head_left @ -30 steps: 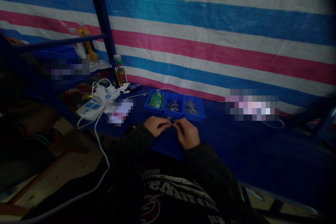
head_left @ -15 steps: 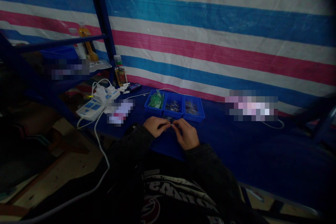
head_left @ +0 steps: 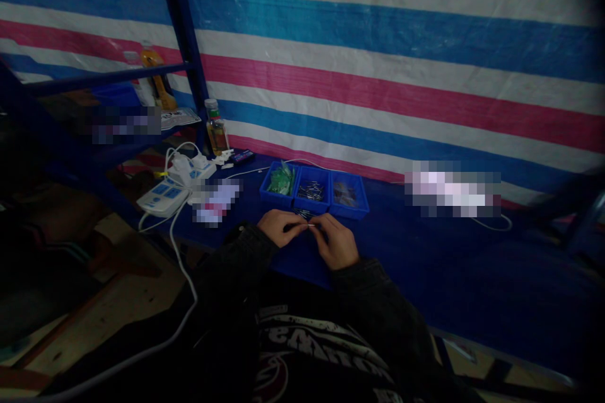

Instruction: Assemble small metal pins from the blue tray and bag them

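My left hand and my right hand meet near the table's front edge, fingertips pinched. Between them is a small, thin, shiny metal pin, gripped from both ends; its exact kind is too small to tell. Just behind my fingers lies a loose pile of dark, slender metal pieces. Three joined blue bins stand beyond: the left bin holds green and clear plastic packets, the middle one similar slender metal pieces, and the right bin small brownish pieces I cannot make out.
On the blue table, white power strips with cables sit at the left, beside a blurred-out phone-like item. A drink bottle stands behind them. The blue metal frame rises at the left; striped sheeting hangs behind.
My hands stay in nearly the same place, still pinching the pin, which shows slightly more brightly. At the far left, a person's hand now shows near the shelf.
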Demonstrator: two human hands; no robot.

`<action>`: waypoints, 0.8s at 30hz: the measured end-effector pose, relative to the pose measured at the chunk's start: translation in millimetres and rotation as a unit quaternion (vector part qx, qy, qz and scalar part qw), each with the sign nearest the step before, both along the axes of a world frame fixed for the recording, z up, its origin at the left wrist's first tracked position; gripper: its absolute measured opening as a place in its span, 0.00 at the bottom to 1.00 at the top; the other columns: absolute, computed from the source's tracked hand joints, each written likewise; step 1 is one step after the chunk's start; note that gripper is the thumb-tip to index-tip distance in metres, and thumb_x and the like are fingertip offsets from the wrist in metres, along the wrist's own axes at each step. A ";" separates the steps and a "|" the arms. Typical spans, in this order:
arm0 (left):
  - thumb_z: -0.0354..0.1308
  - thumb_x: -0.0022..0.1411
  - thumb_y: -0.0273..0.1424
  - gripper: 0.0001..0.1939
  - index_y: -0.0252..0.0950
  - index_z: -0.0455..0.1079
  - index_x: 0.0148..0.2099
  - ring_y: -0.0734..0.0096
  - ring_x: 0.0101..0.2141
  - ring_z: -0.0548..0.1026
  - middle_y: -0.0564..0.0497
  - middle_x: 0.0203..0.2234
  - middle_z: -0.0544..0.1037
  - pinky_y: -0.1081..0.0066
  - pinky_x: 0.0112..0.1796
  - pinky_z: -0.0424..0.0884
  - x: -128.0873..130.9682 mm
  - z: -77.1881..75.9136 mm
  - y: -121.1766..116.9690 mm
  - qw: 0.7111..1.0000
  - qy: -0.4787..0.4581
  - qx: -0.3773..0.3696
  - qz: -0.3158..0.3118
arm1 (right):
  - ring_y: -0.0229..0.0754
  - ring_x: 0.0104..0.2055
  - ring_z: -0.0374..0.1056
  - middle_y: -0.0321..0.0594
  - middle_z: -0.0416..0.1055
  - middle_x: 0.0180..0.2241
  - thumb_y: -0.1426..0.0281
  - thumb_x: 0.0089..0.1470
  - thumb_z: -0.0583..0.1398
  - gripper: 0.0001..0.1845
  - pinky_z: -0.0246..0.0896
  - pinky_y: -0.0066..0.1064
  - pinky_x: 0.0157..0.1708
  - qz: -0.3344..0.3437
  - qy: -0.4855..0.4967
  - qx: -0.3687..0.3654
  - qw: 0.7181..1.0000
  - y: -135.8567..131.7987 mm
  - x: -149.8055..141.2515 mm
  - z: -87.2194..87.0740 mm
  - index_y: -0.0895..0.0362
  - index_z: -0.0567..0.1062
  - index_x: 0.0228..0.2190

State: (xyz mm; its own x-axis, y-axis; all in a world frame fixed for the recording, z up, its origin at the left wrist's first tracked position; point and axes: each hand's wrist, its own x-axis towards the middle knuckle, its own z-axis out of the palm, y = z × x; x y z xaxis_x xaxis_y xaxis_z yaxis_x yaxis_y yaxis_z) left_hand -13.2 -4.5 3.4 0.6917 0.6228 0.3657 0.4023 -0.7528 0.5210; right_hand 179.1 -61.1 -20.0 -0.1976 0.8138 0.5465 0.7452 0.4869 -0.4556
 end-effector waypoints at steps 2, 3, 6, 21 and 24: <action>0.54 0.67 0.35 0.13 0.34 0.78 0.41 0.73 0.30 0.76 0.49 0.33 0.82 0.76 0.32 0.66 -0.1 -0.6 0.1 1.000 -0.001 -0.002 0.000 | 0.40 0.38 0.71 0.40 0.74 0.37 0.69 0.64 0.53 0.08 0.64 0.29 0.40 -0.001 0.001 0.003 1.000 0.6 0.4 -0.6 0.53 0.73 0.37; 0.54 0.67 0.35 0.13 0.34 0.78 0.41 0.73 0.30 0.76 0.48 0.33 0.82 0.76 0.32 0.67 -0.1 -0.9 0.2 1.000 -0.001 -0.004 0.001 | 0.40 0.38 0.71 0.40 0.73 0.37 0.69 0.64 0.54 0.08 0.64 0.29 0.40 -0.002 0.002 0.004 1.000 0.8 0.5 -0.9 0.53 0.73 0.37; 0.54 0.67 0.36 0.13 0.34 0.78 0.42 0.72 0.30 0.77 0.49 0.32 0.82 0.76 0.33 0.67 0.2 -1.8 0.7 1.000 0.001 -0.010 0.006 | 0.40 0.37 0.71 0.40 0.73 0.37 0.70 0.63 0.54 0.07 0.64 0.29 0.40 -0.003 0.008 0.004 1.000 0.9 0.7 -1.0 0.53 0.73 0.36; 0.53 0.68 0.36 0.14 0.35 0.77 0.42 0.72 0.30 0.77 0.51 0.28 0.80 0.76 0.34 0.67 0.1 -2.5 2.4 1.000 0.011 -0.027 -0.002 | 0.41 0.37 0.70 0.39 0.72 0.35 0.72 0.61 0.55 0.06 0.64 0.29 0.39 0.006 0.009 0.002 1.000 2.3 2.4 -4.0 0.53 0.72 0.34; 0.53 0.68 0.36 0.14 0.35 0.77 0.42 0.72 0.30 0.77 0.50 0.28 0.81 0.76 0.33 0.67 -0.2 -1.7 1.7 1.000 0.010 -0.028 0.002 | 0.41 0.37 0.70 0.39 0.72 0.35 0.72 0.61 0.55 0.05 0.64 0.29 0.38 0.006 0.005 0.000 1.000 2.5 2.6 -4.3 0.53 0.72 0.34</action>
